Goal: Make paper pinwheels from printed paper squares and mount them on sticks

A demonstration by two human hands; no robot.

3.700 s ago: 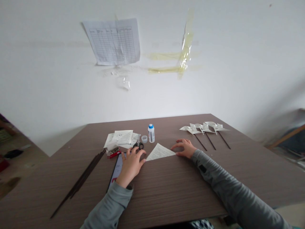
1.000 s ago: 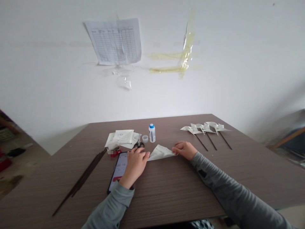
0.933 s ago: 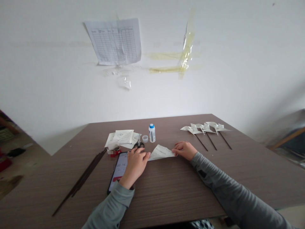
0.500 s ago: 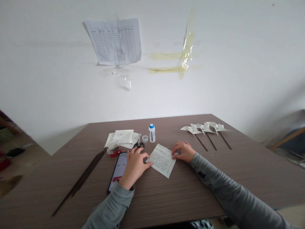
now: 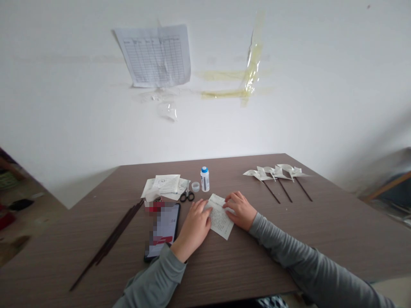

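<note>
A square of printed paper (image 5: 220,222) lies on the table in front of me, one corner pointing toward me. My left hand (image 5: 195,224) rests over its left corner, fingers stretched forward and the thumb side on the sheet. From the right, my right hand (image 5: 240,209) reaches onto the sheet, its bent fingers apart and their tips on the print. Both hands cover the paper's side corners. Beyond the left hand lie black-handled scissors (image 5: 187,196). A phone (image 5: 163,231), partly blurred out, lies beside my left wrist.
A white bottle with a blue cap (image 5: 204,179) stands behind the paper, next to a small clear cup (image 5: 195,186). Paper sheets (image 5: 167,184) and dark sticks (image 5: 112,239) lie at left. Three paper pinwheels on sticks (image 5: 275,172) lie at right.
Both hands have moved inward over the paper, the left one to the right and the right one to the left. More of the phone and scissors shows now.
</note>
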